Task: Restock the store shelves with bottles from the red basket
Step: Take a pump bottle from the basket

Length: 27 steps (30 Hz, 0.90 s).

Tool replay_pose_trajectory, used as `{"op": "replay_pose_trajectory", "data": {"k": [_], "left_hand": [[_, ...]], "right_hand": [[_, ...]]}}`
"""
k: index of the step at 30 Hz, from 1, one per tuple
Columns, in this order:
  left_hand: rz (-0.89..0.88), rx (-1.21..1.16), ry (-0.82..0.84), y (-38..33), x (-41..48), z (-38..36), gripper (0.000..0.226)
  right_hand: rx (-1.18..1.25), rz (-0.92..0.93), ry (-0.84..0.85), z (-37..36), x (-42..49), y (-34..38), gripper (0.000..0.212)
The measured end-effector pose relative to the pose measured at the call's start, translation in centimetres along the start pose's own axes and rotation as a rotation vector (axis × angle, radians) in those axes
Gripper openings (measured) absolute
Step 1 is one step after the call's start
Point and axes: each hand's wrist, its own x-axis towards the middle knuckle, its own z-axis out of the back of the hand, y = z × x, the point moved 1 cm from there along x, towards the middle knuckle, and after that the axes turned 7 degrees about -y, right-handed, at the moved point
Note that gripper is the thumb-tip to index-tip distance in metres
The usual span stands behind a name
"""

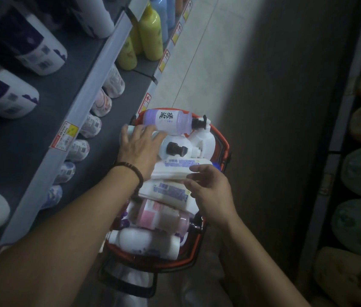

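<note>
Dim shelves [68, 69] flank red basket [218, 133]; left hand [140, 149], right hand [210, 193] spread empty, seemingly picking; next, clasp white bottle [175, 168] between them.

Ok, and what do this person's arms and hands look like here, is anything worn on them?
The left arm and right arm are bare to the frame's edge, with no sleeves in view. The left hand and right hand wear no gloves, and no rings show. A dark beaded bracelet circles the left wrist; the right wrist carries nothing.
</note>
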Motion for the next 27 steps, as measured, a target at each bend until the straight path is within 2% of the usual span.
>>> {"op": "replay_pose_trajectory", "data": {"k": [15,19,23,27], "left_hand": [[0.142,-0.355,-0.172,-1.5,-6.7,11.1,0.065],[0.228,-0.554,-0.193,-2.2,-8.0,15.2,0.069],[0.236,-0.787,-0.215,-2.7,-9.3,20.3,0.065],[0.276,-1.009,-0.211,-3.2,-11.0,25.4,0.064]], "right_hand": [[0.071,0.076,0.021,0.6,-3.0,5.1,0.028],[0.042,0.121,0.059,1.2,-5.1,7.7,0.036],[0.018,0.198,0.087,2.4,-7.8,11.4,0.043],[0.007,0.282,0.110,3.5,-11.1,15.5,0.058]]}}
